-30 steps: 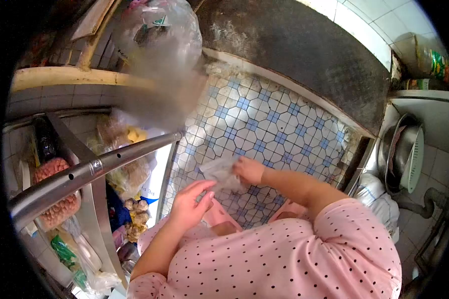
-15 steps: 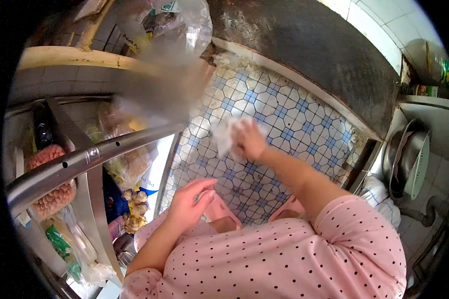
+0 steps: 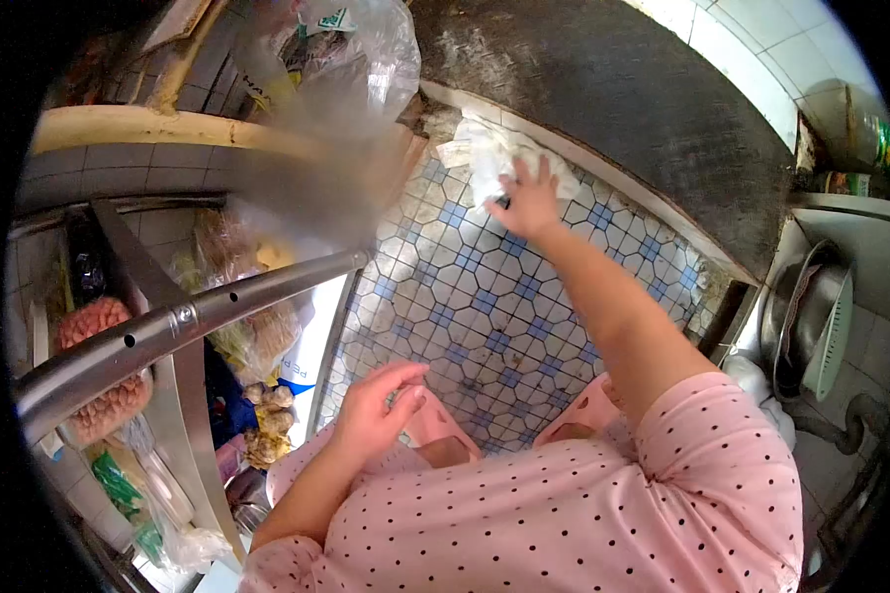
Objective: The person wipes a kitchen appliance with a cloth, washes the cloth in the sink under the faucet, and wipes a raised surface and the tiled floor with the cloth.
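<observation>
On the tiled floor, a crumpled white cloth lies against the base of the dark slab. My right hand is reached far forward, its fingers spread over the cloth. My left hand is held near my lap on the left, with nothing in it; its fingers are slightly bent and the thumb stands apart from them.
A metal rail crosses the left side, beside shelves with bagged food and garlic bulbs. A clear plastic bag is at the upper left. The dark slab spans the top. Metal basins stand at right.
My right hand has moved forward across the floor with the white cloth, up to the slab's base. Its fingers have spread. My left hand has barely moved.
</observation>
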The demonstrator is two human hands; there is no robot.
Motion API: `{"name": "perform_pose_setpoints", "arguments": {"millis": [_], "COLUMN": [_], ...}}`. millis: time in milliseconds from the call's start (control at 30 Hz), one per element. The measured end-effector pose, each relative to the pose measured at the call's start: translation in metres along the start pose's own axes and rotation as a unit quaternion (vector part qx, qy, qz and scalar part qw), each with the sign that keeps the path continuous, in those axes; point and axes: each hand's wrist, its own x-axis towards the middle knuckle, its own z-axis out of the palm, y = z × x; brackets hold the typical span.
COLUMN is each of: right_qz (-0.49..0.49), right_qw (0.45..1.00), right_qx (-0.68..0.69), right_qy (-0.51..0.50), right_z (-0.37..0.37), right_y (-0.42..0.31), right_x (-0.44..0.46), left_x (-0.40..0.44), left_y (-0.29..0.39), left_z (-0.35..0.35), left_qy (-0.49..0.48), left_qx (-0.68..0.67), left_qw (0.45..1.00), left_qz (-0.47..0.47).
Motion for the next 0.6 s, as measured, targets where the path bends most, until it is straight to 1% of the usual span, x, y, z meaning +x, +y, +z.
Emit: {"name": "perform_pose_setpoints", "arguments": {"millis": [67,100,167,200,233,300,333,367,400,433,500,600], "right_qz": [-0.117,-0.139,-0.236,-0.308,-0.313,-0.320,-0.279,-0.236,-0.251,-0.262,-0.202,-0.076], "right_qw": [0.993,0.987,0.962,0.942,0.935,0.918,0.932,0.940,0.948,0.942,0.971,0.993], "right_qx": [0.034,0.086,0.134,0.131,0.158,0.212,0.229,0.245,0.166,0.086,-0.017,0.037], "right_qy": [0.007,-0.006,-0.025,-0.033,-0.053,-0.096,-0.040,0.013,0.102,0.190,0.123,0.081], "right_z": [0.032,0.060,0.098,0.097,0.094,0.083,0.074,0.064,0.051,0.035,-0.013,-0.023], "right_y": [-0.020,-0.035,-0.056,-0.063,-0.063,-0.058,-0.054,-0.047,-0.041,-0.038,-0.041,-0.053], "right_x": [-0.018,-0.035,-0.078,-0.091,-0.088,-0.085,-0.072,-0.051,-0.024,0.000,0.027,0.067], "left_x": [-0.001,-0.001,0.001,0.001,0.001,-0.002,-0.003,-0.004,-0.005,-0.006,-0.009,-0.014], "left_y": [0.000,0.001,0.004,0.004,0.004,0.002,0.001,0.002,0.005,0.008,0.011,0.007], "left_z": [-0.001,-0.001,-0.004,-0.004,-0.006,-0.008,-0.008,-0.009,-0.010,-0.011,-0.013,-0.014], "left_qy": [-0.006,-0.007,-0.002,0.002,0.004,0.009,0.011,0.008,0.005,0.003,0.003,0.012], "left_qx": [0.005,0.002,-0.002,-0.003,-0.003,0.005,0.008,0.004,-0.002,-0.006,-0.003,-0.032], "left_qw": [1.000,1.000,1.000,1.000,1.000,0.999,0.999,1.000,1.000,1.000,1.000,0.999], "left_qz": [-0.001,0.000,0.003,0.005,0.006,0.031,0.042,0.028,0.015,0.001,-0.009,-0.021]}}
